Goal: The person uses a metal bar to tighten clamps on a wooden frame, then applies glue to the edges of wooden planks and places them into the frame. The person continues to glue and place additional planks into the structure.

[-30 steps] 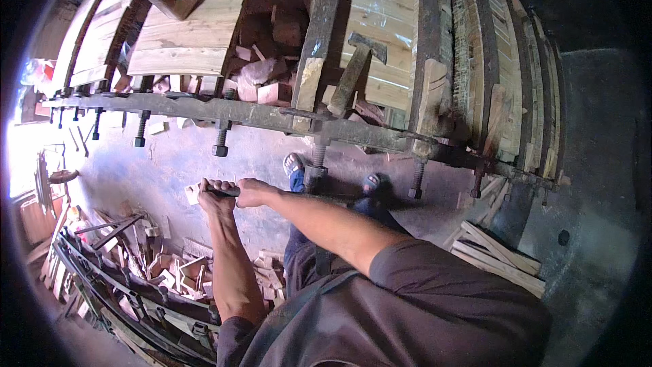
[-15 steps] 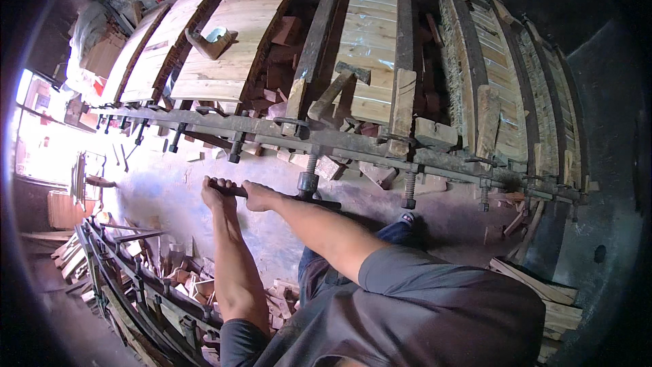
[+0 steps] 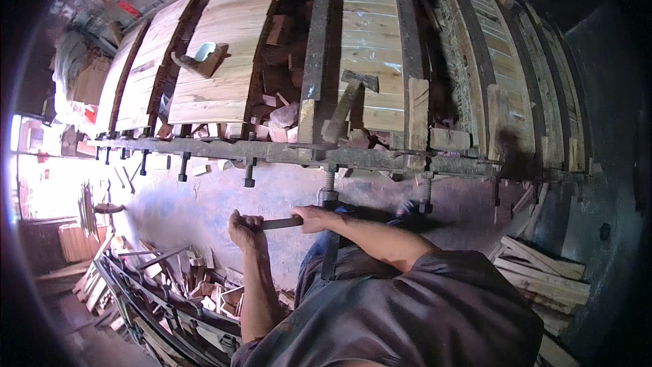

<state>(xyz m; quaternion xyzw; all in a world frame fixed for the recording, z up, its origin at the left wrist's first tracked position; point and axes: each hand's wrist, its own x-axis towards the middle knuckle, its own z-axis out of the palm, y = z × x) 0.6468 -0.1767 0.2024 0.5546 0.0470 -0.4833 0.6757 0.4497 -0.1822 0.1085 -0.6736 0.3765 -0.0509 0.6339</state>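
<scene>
My left hand (image 3: 244,230) is closed around the left end of a dark bar, the handle of a socket wrench (image 3: 280,223). My right hand (image 3: 314,219) grips the same bar further right. Beyond my right wrist, the wrench's socket fits over the end of a threaded clamp screw (image 3: 330,179) on the near metal rail (image 3: 278,153). Another dark bar (image 3: 329,258) shows below my right forearm, against my clothes; how it joins the socket is hidden. On the rack above, a hammer (image 3: 350,102) leans near this screw.
Glued wooden panels (image 3: 224,41) lie between dark beams on the rack. A curved handled tool (image 3: 200,61) rests on one. Several more clamp screws (image 3: 249,174) stick out of the rail. Wood scraps and a second metal rack (image 3: 163,299) stand lower left; boards (image 3: 543,278) are stacked lower right.
Both hands have swung the wrench handle toward my body and to the right. My view has shifted too, so the rail appears lower and flatter.
</scene>
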